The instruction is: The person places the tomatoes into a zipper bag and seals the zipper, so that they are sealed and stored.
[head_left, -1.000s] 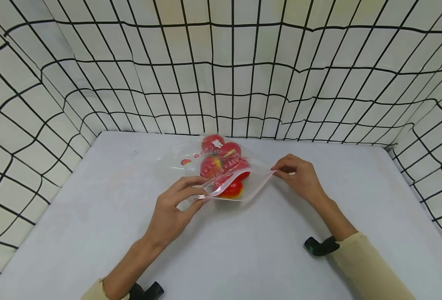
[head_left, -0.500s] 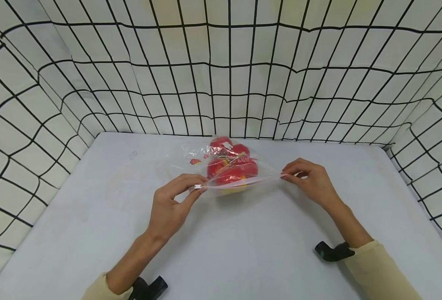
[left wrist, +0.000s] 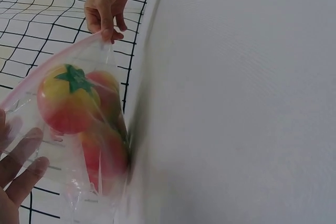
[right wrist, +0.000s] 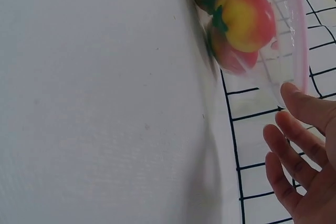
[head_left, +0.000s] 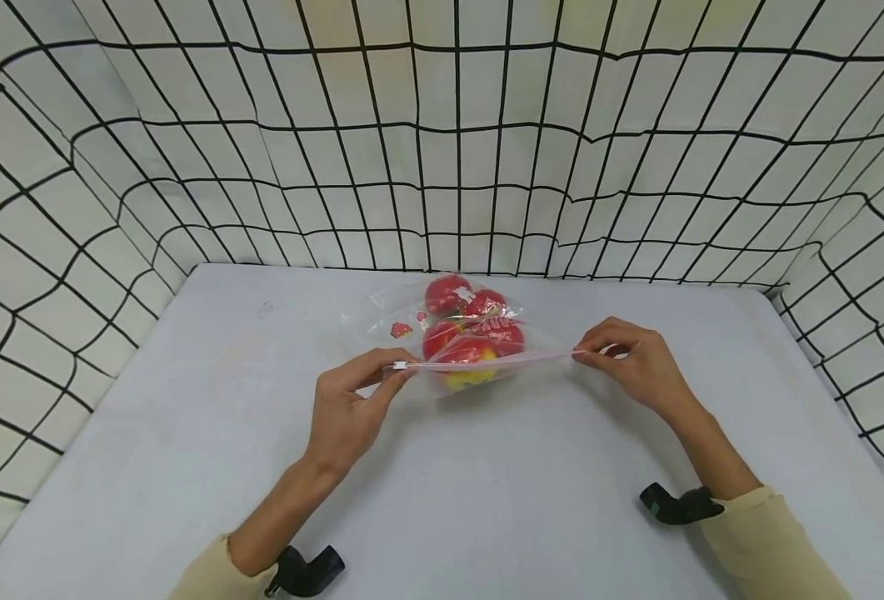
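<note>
A clear zip bag (head_left: 382, 312) with a pink top strip lies toward the back of the table. Inside it are several red-and-yellow toy tomatoes (head_left: 447, 294); one tomato (left wrist: 68, 98) shows a green star-shaped top in the left wrist view. My left hand (head_left: 347, 408) pinches the left end of the strip, where a small white slider (head_left: 399, 365) sits at the fingers. Between thumb and finger my right hand (head_left: 636, 367) pinches the strip's right end. The strip is stretched nearly straight between both hands, with the tomatoes behind and below it.
The white table (head_left: 471, 500) spreads out in front of the bag. A black wire grid (head_left: 456, 131) fences its back and both sides. Black wrist-worn devices (head_left: 681, 505) stick out near each sleeve.
The bag's mouth, gaping a second ago, has drawn together into a straight line. My right hand has moved right, pulling the strip taut, and the tomatoes have shifted slightly right with the bag.
</note>
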A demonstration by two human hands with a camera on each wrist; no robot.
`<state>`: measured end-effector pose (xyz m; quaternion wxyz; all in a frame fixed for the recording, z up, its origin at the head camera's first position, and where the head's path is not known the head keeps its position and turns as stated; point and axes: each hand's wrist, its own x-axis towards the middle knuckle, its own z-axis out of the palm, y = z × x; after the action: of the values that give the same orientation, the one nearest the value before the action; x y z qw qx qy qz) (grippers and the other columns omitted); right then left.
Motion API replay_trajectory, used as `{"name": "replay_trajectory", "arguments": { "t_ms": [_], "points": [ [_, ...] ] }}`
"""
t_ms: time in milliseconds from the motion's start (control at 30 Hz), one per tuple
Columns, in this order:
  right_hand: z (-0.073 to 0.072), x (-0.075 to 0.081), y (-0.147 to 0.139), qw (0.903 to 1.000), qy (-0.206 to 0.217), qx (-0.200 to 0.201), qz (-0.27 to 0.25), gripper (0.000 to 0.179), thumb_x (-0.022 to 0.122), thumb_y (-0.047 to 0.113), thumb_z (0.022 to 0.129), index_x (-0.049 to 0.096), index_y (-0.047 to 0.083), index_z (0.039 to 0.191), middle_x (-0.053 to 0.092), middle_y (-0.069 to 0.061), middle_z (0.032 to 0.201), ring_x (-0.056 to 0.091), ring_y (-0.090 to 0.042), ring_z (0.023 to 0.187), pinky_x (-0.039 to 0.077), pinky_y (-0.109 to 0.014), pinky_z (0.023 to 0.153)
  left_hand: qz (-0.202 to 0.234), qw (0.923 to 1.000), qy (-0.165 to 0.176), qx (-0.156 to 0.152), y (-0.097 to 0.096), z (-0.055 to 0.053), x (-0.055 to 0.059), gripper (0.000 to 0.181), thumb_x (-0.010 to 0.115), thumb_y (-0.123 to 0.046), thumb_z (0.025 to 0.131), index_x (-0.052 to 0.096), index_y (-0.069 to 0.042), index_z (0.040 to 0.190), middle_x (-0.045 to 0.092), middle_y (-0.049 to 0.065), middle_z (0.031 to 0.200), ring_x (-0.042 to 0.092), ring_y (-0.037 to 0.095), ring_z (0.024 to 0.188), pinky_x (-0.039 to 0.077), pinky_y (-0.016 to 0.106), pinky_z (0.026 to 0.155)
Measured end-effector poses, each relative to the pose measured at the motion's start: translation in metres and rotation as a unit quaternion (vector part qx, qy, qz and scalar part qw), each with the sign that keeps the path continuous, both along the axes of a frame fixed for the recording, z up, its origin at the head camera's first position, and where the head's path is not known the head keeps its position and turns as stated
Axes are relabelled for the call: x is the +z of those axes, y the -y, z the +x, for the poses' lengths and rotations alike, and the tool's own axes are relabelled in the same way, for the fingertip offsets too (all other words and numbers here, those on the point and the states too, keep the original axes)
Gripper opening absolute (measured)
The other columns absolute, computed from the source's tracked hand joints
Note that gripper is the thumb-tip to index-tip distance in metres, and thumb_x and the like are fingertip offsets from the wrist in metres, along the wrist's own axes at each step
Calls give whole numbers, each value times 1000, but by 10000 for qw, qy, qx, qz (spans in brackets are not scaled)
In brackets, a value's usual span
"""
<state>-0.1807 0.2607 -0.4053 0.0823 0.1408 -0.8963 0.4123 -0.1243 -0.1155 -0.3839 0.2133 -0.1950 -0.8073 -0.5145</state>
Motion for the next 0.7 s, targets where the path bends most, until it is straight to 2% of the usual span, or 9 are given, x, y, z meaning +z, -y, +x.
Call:
{"name": "replay_trajectory", "arguments": {
  "t_ms": [200,367,467,567,700],
  "points": [
    [4,-1,1,9995,-8,-182,271,11,84,16,88,78,19,96,72,4,106,61,0,98,56,-20,88,68,9998,116,133,-5,-1,-2,19,81,-9,90,80,-13,108,82,0,101,70,10,86,59,14,88],
    [11,4,14,9987,-252,-225,387,36,88,18,84,74,16,117,69,-1,118,60,-18,113,51,-42,100,124,9990,316,291,-7,-2,-1,20,82,-9,89,80,-12,109,82,-1,100,74,11,86,60,15,85],
    [14,9,25,9985,-455,-70,285,46,91,19,80,72,14,122,67,-4,122,59,-24,118,50,-54,102,155,9988,366,288,-8,-1,-2,20,82,-11,90,80,-13,110,82,0,100,76,13,87,60,16,86],
    [18,11,37,9972,-692,141,237,45,93,18,78,74,14,119,67,-2,122,58,-22,121,54,-58,101,165,9989,345,288,-10,0,-3,21,82,-10,89,80,-14,110,82,0,101,77,13,88,61,18,86],
    [25,13,54,9949,-909,395,210,42,93,17,77,75,17,115,68,1,119,59,-17,119,59,-50,98,145,9988,387,280,-12,0,-3,22,82,-9,89,79,-14,111,82,-1,102,76,13,88,62,20,86]
  ]
}}
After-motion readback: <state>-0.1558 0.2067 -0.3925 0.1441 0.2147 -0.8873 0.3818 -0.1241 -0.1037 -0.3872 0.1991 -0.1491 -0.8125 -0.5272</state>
